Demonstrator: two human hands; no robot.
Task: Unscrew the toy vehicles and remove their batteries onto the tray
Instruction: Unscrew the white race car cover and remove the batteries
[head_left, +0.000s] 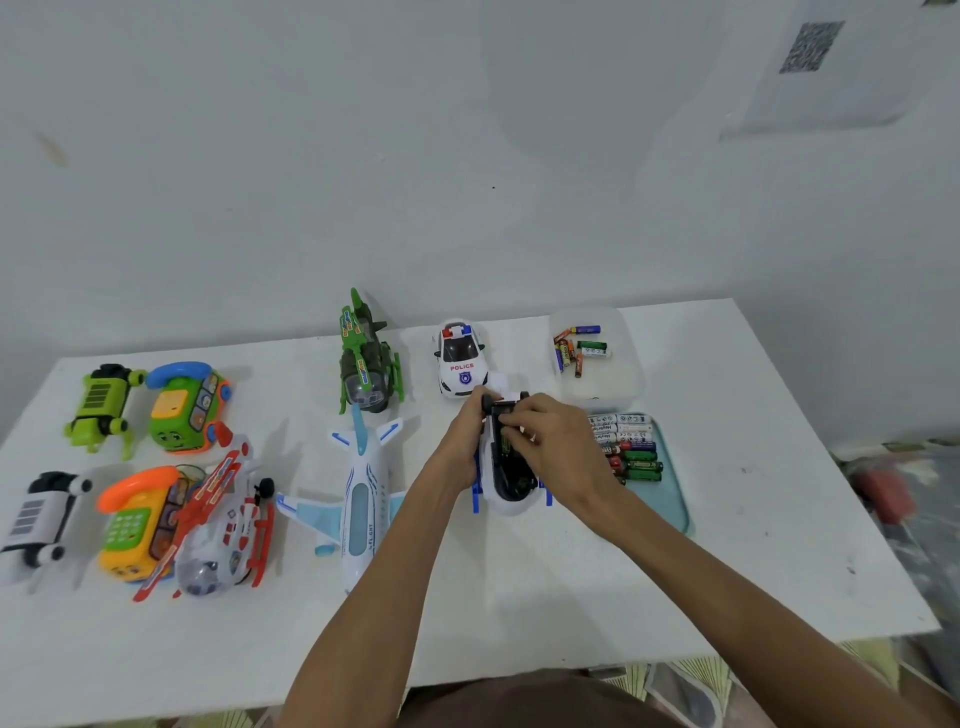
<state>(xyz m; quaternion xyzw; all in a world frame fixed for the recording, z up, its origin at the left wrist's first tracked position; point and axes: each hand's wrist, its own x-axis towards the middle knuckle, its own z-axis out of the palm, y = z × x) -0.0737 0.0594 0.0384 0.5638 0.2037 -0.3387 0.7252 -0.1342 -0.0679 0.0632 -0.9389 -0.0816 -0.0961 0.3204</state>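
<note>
We hold the toy helicopter (511, 493) belly-up just beside the tray (675, 501), left hand (465, 426) gripping its body, right hand (556, 444) curled on its battery bay (503, 454); it seems light, hard plastic, best held by the hull.

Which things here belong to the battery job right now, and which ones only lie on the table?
In the job: left hand, right hand, upturned white toy they hold, teal tray, batteries on it.
Idle for now: police car, green helicopter, white plane, red helicopter, clear tub.
</note>
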